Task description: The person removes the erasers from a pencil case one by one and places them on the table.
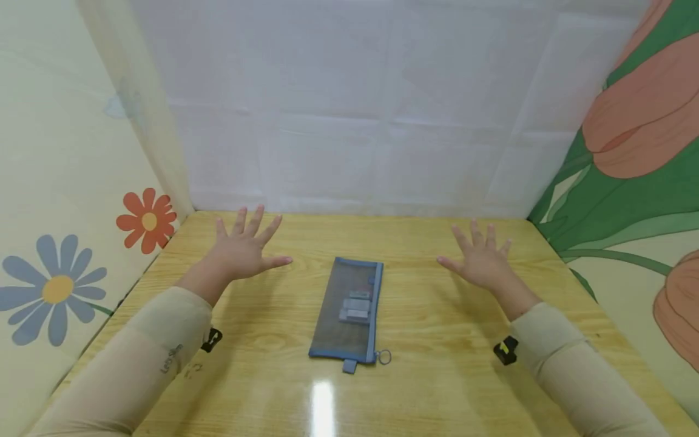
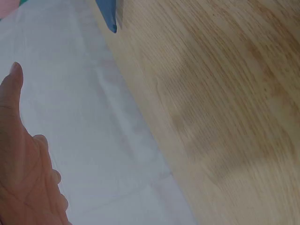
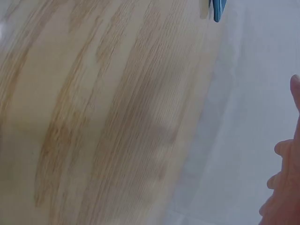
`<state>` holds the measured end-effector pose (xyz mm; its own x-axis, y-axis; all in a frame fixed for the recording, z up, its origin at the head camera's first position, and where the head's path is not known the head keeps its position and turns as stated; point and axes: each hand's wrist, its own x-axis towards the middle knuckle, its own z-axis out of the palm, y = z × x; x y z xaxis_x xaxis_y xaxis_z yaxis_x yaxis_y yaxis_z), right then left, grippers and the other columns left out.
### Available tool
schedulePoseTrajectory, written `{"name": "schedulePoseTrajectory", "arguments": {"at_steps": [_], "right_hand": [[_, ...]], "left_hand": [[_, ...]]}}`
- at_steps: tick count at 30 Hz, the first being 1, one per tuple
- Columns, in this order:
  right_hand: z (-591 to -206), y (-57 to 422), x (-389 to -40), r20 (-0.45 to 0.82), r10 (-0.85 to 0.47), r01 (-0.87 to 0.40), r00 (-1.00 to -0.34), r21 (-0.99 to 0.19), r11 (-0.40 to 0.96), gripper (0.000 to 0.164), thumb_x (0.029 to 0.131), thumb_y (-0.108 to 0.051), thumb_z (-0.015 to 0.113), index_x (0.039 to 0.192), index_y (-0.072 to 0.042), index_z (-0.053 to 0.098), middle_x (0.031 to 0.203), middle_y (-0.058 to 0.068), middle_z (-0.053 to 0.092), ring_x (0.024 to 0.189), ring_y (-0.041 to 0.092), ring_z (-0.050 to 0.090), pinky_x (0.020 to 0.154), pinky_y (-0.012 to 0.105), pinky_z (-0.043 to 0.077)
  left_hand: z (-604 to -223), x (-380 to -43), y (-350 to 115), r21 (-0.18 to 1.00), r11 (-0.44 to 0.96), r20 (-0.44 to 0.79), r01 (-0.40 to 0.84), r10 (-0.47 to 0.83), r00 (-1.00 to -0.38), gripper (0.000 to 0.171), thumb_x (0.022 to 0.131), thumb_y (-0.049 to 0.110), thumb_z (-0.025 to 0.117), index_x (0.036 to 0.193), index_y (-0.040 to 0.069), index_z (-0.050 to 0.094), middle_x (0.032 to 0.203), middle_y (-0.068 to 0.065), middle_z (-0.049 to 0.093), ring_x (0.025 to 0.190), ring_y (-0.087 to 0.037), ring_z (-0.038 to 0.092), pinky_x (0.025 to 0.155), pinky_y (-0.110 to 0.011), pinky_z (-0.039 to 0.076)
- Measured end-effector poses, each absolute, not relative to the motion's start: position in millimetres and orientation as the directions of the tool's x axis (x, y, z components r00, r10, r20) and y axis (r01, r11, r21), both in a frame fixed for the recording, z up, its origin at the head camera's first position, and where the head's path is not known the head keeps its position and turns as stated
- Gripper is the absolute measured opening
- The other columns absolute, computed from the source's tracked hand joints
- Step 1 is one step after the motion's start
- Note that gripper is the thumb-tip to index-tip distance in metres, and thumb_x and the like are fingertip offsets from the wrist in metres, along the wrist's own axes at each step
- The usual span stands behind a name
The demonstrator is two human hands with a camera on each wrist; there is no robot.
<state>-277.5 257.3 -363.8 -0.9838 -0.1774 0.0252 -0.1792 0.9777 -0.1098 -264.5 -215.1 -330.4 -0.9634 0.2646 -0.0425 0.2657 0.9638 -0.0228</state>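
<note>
A blue-edged mesh zipper pouch (image 1: pixel 341 309) lies flat on the wooden table between both hands. Through its mesh show a few small pale items (image 1: pixel 356 308), toward the zipper side. A metal ring hangs from the zipper end at the near right corner. To the left of the pouch, my left hand (image 1: pixel 240 255) is held over the table with fingers spread and nothing in it. On the other side, my right hand (image 1: pixel 483 261) is likewise spread and holds nothing. Only a corner of the pouch appears in the left wrist view (image 2: pixel 108 14) and at the top of the right wrist view.
The wooden table (image 1: pixel 426 388) ends at a white cloth backdrop (image 1: pixel 349 121) at the back. Flower-printed panels stand at the left and right sides. A black wrist device (image 1: pixel 505 351) shows at the right sleeve, another (image 1: pixel 212 340) at the left.
</note>
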Motion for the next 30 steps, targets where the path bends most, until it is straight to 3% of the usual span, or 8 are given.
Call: {"name": "schedulePoseTrajectory", "arguments": {"at_steps": [17,30], "right_hand": [[-361,244,-276,0.026,-0.205,-0.206,-0.979,-0.122,0.971,0.09,0.082,-0.073,0.031,0.148,-0.021,0.0,0.149,0.021,-0.015,0.129,0.049,-0.019,0.087,0.072,-0.016],[-362,232,-276,0.03,-0.213,-0.215,-0.977,-0.134,0.967,0.091,0.081,-0.076,0.027,0.148,-0.022,-0.001,0.149,0.018,-0.017,0.129,0.044,-0.023,0.089,0.071,-0.015]], "left_hand": [[-341,-266,-174,0.062,0.937,-0.012,0.344,0.345,-0.938,0.093,0.078,0.077,0.033,0.146,0.031,-0.009,0.15,-0.008,-0.02,0.133,-0.036,-0.021,0.094,-0.069,-0.01],[-353,-256,-130,0.027,0.885,-0.047,0.464,0.465,-0.884,0.097,0.069,0.087,0.018,0.145,0.034,-0.011,0.15,-0.005,-0.02,0.134,-0.034,-0.019,0.098,-0.067,-0.007]]}}
